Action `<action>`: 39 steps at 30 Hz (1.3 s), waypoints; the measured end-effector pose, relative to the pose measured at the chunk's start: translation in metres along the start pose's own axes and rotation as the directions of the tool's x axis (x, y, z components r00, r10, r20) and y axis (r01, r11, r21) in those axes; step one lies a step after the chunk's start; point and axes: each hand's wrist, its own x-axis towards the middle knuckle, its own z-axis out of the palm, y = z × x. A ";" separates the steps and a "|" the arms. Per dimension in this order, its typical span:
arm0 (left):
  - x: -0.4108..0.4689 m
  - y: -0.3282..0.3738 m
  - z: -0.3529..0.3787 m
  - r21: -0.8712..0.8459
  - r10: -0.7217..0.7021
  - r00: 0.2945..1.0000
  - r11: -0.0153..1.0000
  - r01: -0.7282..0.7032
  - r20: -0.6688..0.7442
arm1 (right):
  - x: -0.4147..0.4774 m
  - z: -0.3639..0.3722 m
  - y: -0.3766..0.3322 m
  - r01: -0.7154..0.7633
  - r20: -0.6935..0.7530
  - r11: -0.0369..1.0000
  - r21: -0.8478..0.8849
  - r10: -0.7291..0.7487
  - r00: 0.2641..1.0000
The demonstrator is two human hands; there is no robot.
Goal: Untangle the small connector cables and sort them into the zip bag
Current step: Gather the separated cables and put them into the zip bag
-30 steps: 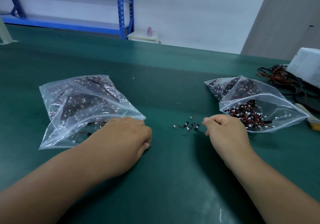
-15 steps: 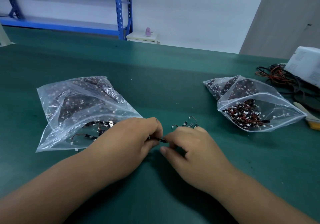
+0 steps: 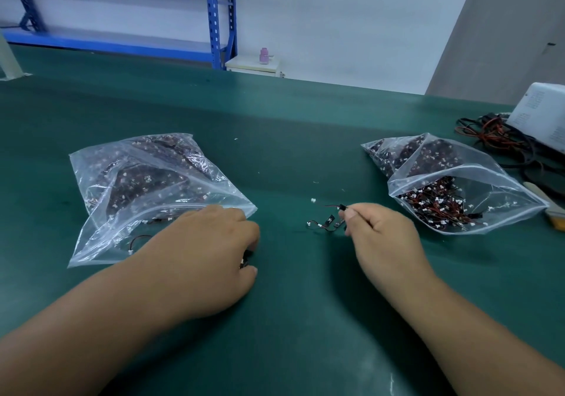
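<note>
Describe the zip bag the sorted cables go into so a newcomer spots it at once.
On the green table lie two clear zip bags. It is likely the left bag, its mouth under the left hand. Unlike the right bag, gaping over a loose tangle, it lies flatter.

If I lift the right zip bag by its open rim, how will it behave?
The right zip bag is thin clear film, so it would probably sag and fold. Its mouth gapes toward the right hand, so the loose cables inside could likely spill out. It probably weighs little.
</note>
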 end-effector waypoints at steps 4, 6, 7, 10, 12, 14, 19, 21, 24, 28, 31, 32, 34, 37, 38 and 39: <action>0.001 0.000 -0.001 -0.011 -0.002 0.999 1.000 0.002 0.044 | 0.016 0.005 0.003 -0.107 -0.058 0.993 0.040 0.109 0.992; 0.003 -0.001 0.001 -0.008 -0.004 0.999 1.000 0.004 0.050 | 0.021 0.010 0.000 -0.118 -0.066 0.992 0.040 0.121 0.991; 0.004 -0.001 0.002 -0.007 -0.005 0.999 1.000 0.005 0.048 | 0.022 0.013 -0.001 -0.116 -0.057 0.993 0.021 0.117 0.991; 0.005 -0.003 0.003 0.012 0.012 0.999 1.000 -0.012 0.031 | 0.017 0.017 -0.004 -0.064 -0.022 0.997 -0.041 0.063 0.998; 0.007 -0.002 0.004 0.016 0.027 1.000 0.999 -0.028 0.013 | 0.013 0.015 -0.002 -0.034 -0.048 0.999 -0.012 0.033 0.998; 0.008 0.000 0.003 0.007 0.043 0.999 0.999 -0.043 0.001 | 0.008 0.011 0.001 -0.045 -0.067 0.999 0.024 0.047 0.997; 0.001 0.004 -0.004 -0.026 0.032 0.999 0.999 -0.032 -0.017 | -0.002 0.006 0.002 -0.002 -0.044 1.000 -0.016 0.001 0.999; -0.003 0.003 -0.007 -0.043 -0.006 1.000 0.999 0.006 -0.001 | -0.004 0.007 0.000 0.037 -0.043 0.998 -0.044 -0.039 0.998; -0.002 0.001 -0.006 -0.049 -0.036 0.998 0.998 0.039 0.050 | -0.004 0.008 0.000 0.051 -0.037 0.996 -0.077 -0.054 0.998; 0.005 -0.002 0.000 -0.073 -0.024 0.999 0.997 0.026 0.026 | -0.004 0.008 0.000 0.043 -0.019 0.995 -0.087 -0.045 0.999; 0.007 0.000 0.005 -0.169 0.002 0.999 0.986 -0.011 -0.053 | -0.006 0.006 -0.004 0.111 0.008 0.985 -0.131 -0.111 0.994; 0.007 0.002 0.005 -0.223 -0.007 0.998 0.975 -0.007 -0.060 | -0.009 0.005 -0.006 0.164 0.021 0.976 -0.145 -0.163 0.986; 0.007 0.006 0.005 -0.334 -0.028 0.996 0.943 0.000 -0.080 | -0.015 0.003 -0.015 0.294 0.067 0.947 -0.131 -0.287 0.956; 0.007 0.012 0.004 -0.412 -0.016 0.991 0.910 -0.040 -0.133 | -0.028 0.005 -0.030 0.460 0.182 0.885 -0.077 -0.441 0.879; 0.007 0.013 0.004 -0.421 -0.004 0.989 0.905 -0.058 -0.145 | -0.032 0.008 -0.033 0.489 0.214 0.869 -0.069 -0.466 0.858; 0.007 0.014 0.003 -0.423 0.007 0.988 0.903 -0.073 -0.155 | -0.036 0.010 -0.036 0.508 0.232 0.859 -0.066 -0.482 0.845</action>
